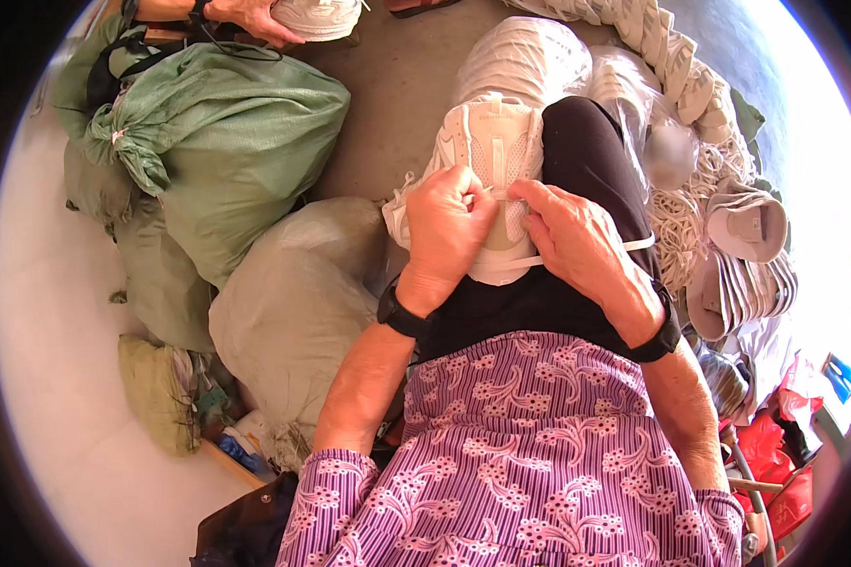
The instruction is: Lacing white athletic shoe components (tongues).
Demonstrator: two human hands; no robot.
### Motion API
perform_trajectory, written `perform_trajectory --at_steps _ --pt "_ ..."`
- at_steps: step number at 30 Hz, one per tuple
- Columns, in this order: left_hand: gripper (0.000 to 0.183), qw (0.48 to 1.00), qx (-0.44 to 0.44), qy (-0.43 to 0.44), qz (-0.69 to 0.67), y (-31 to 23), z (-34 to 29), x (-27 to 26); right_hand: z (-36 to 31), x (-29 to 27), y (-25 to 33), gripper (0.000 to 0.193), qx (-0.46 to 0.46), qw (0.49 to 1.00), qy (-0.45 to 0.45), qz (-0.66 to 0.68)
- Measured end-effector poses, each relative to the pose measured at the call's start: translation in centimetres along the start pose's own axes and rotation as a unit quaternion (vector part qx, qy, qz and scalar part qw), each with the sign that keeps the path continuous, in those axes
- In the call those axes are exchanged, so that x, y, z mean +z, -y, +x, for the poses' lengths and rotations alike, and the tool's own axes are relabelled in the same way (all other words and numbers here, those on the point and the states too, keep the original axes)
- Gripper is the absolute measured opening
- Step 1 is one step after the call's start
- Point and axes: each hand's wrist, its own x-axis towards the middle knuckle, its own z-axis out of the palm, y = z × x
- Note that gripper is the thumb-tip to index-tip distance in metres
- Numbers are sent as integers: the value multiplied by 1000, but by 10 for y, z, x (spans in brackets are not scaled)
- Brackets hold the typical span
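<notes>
A white sneaker [497,128] with mesh panels rests across my lap, its sole end toward the far side not visible. At its middle, a white shoelace [639,244] crosses the shoe, and one length of it trails out to the right over my dark trouser leg. My left hand [442,225] is closed in a pinch on the lace at the shoe's left side. Opposite it, my right hand [581,236] has thumb and forefinger closed on the same lace near the shoe's centre. The fingers partly cover the lacing.
Stuffed green sacks [246,142] and a pale sack [293,293] crowd the left. Wrapped white shoes [525,57] lie beyond my knees. On the right are loose laces [683,231] and stacked insoles [742,288]. At upper left, another person's hand [253,19] holds a white shoe [317,17].
</notes>
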Motion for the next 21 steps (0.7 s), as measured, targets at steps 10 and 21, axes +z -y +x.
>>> perform_trajectory --at_steps 10,21 --pt "10 1000 -7 7 4 0 2 0 -2 5 -2 26 -7 1000 -17 -11" --pt "14 989 107 31 97 -4 8 1 -4 9 -5 28 -33 998 -35 -28"
